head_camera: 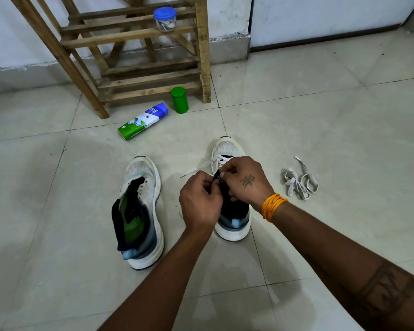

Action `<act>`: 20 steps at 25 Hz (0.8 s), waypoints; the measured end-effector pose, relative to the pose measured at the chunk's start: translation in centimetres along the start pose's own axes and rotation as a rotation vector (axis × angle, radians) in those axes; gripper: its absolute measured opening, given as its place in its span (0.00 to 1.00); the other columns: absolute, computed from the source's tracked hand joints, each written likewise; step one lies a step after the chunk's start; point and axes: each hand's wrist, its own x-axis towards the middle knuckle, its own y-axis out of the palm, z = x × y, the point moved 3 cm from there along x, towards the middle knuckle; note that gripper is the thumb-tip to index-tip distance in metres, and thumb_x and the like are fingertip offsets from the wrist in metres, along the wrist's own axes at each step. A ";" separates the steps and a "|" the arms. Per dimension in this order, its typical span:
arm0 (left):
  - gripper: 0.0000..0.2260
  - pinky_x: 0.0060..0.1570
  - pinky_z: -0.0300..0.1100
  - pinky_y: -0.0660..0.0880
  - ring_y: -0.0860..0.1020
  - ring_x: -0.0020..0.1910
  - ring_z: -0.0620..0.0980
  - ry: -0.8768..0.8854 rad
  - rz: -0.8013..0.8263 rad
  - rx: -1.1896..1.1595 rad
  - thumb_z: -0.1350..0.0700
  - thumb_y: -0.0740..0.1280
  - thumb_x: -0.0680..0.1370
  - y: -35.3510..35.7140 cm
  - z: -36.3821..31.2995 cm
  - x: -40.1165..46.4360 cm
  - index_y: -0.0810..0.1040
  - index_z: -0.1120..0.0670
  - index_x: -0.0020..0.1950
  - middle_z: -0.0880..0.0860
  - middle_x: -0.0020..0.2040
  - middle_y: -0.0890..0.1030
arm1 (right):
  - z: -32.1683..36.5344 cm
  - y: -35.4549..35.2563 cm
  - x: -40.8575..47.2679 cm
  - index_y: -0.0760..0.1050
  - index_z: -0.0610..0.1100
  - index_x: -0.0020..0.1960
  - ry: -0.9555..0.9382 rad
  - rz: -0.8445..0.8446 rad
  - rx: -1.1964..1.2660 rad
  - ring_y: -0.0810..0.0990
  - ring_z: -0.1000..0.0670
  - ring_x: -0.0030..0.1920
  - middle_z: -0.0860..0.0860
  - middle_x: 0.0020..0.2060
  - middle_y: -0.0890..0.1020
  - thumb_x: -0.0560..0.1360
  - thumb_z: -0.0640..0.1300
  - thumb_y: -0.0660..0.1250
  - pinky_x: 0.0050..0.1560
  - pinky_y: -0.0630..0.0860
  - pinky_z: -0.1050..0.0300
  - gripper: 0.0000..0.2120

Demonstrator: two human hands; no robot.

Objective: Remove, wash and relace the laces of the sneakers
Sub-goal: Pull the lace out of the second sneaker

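Head view: right-hand white mesh sneaker (227,149) on tile floor (320,115), flat white lace (207,164) part-threaded in front eyelets. Left hand (200,201) and right hand (245,180) both curled over tongue, pinching lace near eyelets. Left-hand white mesh sneaker (141,180) unlaced; loose white lace (299,182) lies bundled well to right. Judgement: lace light, limp, soft; best gripped close to tip or just beside eyelet.

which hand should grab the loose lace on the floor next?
Right, probably. The loose white lace lies on the tiles just beyond the right hand; the left hand would have to cross the white sneaker both are working on.
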 end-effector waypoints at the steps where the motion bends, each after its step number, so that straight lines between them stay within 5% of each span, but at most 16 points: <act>1: 0.04 0.40 0.49 0.77 0.80 0.37 0.47 -0.013 -0.002 -0.013 0.56 0.72 0.74 0.0 0.0 0.0 0.78 0.51 0.41 0.46 0.37 0.81 | 0.1 0.0 0.0 0.79 0.48 0.38 0.035 0.018 0.036 0.83 0.43 0.29 0.43 0.36 0.85 0.78 0.37 0.66 0.34 0.85 0.45 0.12; 6: 0.01 0.41 0.47 0.78 0.81 0.33 0.46 0.010 -0.036 -0.029 0.56 0.72 0.75 -0.1 -0.2 -0.3 0.81 0.51 0.45 0.45 0.44 0.81 | -0.1 0.1 0.6 0.82 0.40 0.40 0.090 0.083 0.142 0.81 0.50 0.26 0.40 0.34 0.84 0.78 0.36 0.70 0.31 0.83 0.54 0.08; 10: 0.02 0.39 0.44 0.73 0.78 0.33 0.47 -0.013 -0.069 0.015 0.58 0.72 0.75 -0.1 -0.3 -0.2 0.81 0.52 0.42 0.46 0.42 0.80 | -0.6 0.3 1.2 0.84 0.36 0.42 0.100 0.095 0.085 0.84 0.44 0.31 0.40 0.33 0.83 0.77 0.39 0.72 0.41 0.86 0.45 0.08; 13: 0.02 0.43 0.46 0.76 0.80 0.35 0.49 -0.068 -0.071 0.011 0.57 0.72 0.75 -0.1 -0.4 -0.2 0.81 0.52 0.46 0.46 0.44 0.82 | -0.9 0.8 1.2 0.83 0.37 0.39 0.092 0.066 0.077 0.86 0.41 0.34 0.41 0.34 0.84 0.75 0.40 0.70 0.43 0.85 0.41 0.08; 20: 0.07 0.46 0.42 0.76 0.83 0.43 0.50 -0.062 -0.091 -0.023 0.60 0.70 0.76 0.0 -1.4 -0.4 0.85 0.53 0.51 0.48 0.44 0.86 | -1.1 2.1 0.2 0.75 0.46 0.30 0.005 -0.042 0.062 0.77 0.53 0.34 0.51 0.29 0.80 0.73 0.43 0.68 0.37 0.73 0.56 0.13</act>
